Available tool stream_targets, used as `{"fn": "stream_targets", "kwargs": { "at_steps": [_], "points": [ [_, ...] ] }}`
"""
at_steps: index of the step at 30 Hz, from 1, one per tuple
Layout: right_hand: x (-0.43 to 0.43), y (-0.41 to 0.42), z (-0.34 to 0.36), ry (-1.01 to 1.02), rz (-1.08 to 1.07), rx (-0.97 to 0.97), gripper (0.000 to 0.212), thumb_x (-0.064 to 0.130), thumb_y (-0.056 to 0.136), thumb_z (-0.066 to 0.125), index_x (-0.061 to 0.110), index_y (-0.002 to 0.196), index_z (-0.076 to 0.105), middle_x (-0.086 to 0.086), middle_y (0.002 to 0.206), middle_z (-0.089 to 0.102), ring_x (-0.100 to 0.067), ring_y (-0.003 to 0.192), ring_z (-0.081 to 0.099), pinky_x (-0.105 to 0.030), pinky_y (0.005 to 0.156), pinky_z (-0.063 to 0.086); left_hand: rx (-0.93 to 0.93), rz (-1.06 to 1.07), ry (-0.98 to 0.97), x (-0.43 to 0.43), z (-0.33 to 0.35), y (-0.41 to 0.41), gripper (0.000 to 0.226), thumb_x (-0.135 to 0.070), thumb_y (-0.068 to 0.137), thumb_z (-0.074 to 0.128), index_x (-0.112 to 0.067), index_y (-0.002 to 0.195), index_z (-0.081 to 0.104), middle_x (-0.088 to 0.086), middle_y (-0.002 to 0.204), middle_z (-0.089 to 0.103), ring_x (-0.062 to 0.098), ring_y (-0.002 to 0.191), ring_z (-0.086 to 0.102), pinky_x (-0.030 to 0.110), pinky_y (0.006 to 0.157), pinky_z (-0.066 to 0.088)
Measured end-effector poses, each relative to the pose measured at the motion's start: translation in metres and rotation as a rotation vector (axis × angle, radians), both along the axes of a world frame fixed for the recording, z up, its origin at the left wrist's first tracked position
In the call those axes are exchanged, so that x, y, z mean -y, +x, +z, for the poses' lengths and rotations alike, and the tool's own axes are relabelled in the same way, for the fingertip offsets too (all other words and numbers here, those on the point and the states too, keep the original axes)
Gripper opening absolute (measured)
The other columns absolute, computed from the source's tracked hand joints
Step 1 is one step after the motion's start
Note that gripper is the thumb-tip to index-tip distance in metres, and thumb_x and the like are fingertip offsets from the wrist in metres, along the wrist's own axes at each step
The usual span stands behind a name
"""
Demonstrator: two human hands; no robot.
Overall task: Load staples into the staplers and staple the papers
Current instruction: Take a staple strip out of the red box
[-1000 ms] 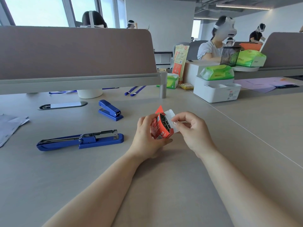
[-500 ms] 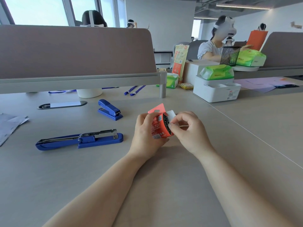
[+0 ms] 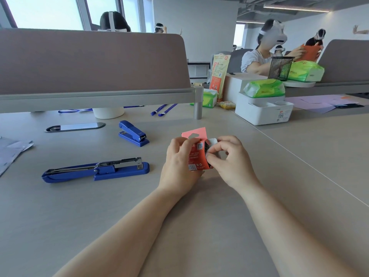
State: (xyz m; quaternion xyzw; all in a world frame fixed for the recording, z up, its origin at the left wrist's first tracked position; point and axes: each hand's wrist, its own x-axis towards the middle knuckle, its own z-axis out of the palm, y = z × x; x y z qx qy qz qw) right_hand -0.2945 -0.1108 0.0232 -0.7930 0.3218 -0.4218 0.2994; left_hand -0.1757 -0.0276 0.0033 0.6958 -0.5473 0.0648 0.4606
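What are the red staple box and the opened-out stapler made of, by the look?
Staple box: thin printed card, matte red; folded hang-tab, white inner flap. Opened stapler: glossy blue casing, probably plastic or painted metal; its staple rail is bright bare metal, likely steel. Left hand grips the box; right hand pinches the flap.

Single wide-angle view, worn on the head, looking forward and slightly down across the pale grey-beige desk [image 3: 219, 226]. Forearms entering from the near edge, both hands near the middle of the frame and close to the lens. Farther off, facing the camera, the brown fabric desk divider [image 3: 89, 60] at left; beyond it, bright windows [image 3: 46, 13]. Straight edges bowed toward the frame borders.
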Motion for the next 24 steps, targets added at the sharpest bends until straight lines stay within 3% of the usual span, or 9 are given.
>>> {"fn": "stream_targets", "kwargs": {
  "at_steps": [3, 7, 14, 16, 18, 21, 24],
  "points": [
    [0.0, 0.0, 0.0, -0.002, -0.006, -0.015, 0.002, 0.015, 0.076, 0.07, 0.014, 0.075, 0.071, 0.009, 0.109, 0.048, -0.009, 0.113, 0.048, -0.013, 0.081, 0.03, 0.021, 0.019, 0.005, 0.001, 0.0, -0.001, 0.072, -0.025, 0.067, 0.079, -0.027, 0.13, 0.044, 0.0, 0.123, 0.04, 0.02, 0.118, 0.042, 0.036, 0.078, 0.05],
    [0.001, 0.002, -0.001, -0.024, 0.0, -0.044, 0.007, 0.012, 0.077, 0.068, 0.015, 0.071, 0.067, 0.002, 0.117, 0.052, -0.016, 0.119, 0.048, -0.02, 0.089, 0.031, 0.052, 0.05, 0.043, 0.001, 0.001, -0.002, 0.068, -0.026, 0.07, 0.076, -0.03, 0.13, 0.043, -0.003, 0.124, 0.039, 0.018, 0.119, 0.04, 0.035, 0.075, 0.05],
    [0.002, -0.001, 0.004, 0.136, 0.034, 0.062, 0.014, 0.01, 0.078, 0.062, 0.017, 0.067, 0.064, 0.005, 0.116, 0.054, -0.007, 0.108, 0.052, -0.023, 0.09, 0.04, 0.077, 0.097, 0.102, 0.0, 0.003, 0.0, 0.076, -0.026, 0.071, 0.075, -0.032, 0.136, 0.038, -0.004, 0.13, 0.036, 0.016, 0.123, 0.035, 0.027, 0.072, 0.04],
    [0.003, -0.004, 0.008, 0.223, 0.025, 0.133, 0.016, 0.011, 0.08, 0.062, 0.018, 0.066, 0.062, 0.005, 0.114, 0.059, -0.006, 0.099, 0.055, -0.011, 0.077, 0.042, 0.088, 0.12, 0.131, 0.0, 0.003, 0.002, 0.077, -0.029, 0.072, 0.073, -0.033, 0.139, 0.035, -0.004, 0.132, 0.036, 0.016, 0.124, 0.033, 0.027, 0.071, 0.04],
    [0.007, -0.006, 0.01, 0.32, 0.018, 0.2, 0.015, 0.012, 0.081, 0.062, 0.016, 0.066, 0.062, 0.0, 0.107, 0.066, -0.002, 0.084, 0.057, -0.004, 0.063, 0.039, 0.089, 0.134, 0.163, 0.0, 0.002, 0.003, 0.078, -0.03, 0.073, 0.072, -0.034, 0.14, 0.033, -0.003, 0.133, 0.035, 0.017, 0.125, 0.032, 0.029, 0.072, 0.041],
    [0.014, -0.009, 0.009, 0.465, 0.001, 0.248, 0.01, 0.017, 0.078, 0.064, 0.015, 0.068, 0.065, -0.016, 0.095, 0.07, -0.013, 0.073, 0.053, -0.024, 0.071, 0.043, 0.08, 0.131, 0.208, 0.001, 0.001, 0.005, 0.079, -0.031, 0.074, 0.072, -0.033, 0.141, 0.031, -0.004, 0.135, 0.035, 0.017, 0.127, 0.032, 0.031, 0.078, 0.044],
    [0.018, -0.011, 0.008, 0.581, -0.021, 0.303, 0.012, 0.012, 0.079, 0.061, 0.015, 0.067, 0.062, -0.007, 0.069, 0.065, -0.016, 0.071, 0.057, -0.03, 0.072, 0.047, 0.078, 0.118, 0.242, 0.002, 0.0, 0.008, 0.076, -0.036, 0.075, 0.072, -0.033, 0.14, 0.034, -0.006, 0.137, 0.037, 0.016, 0.127, 0.034, 0.033, 0.087, 0.045]
  ]
}}
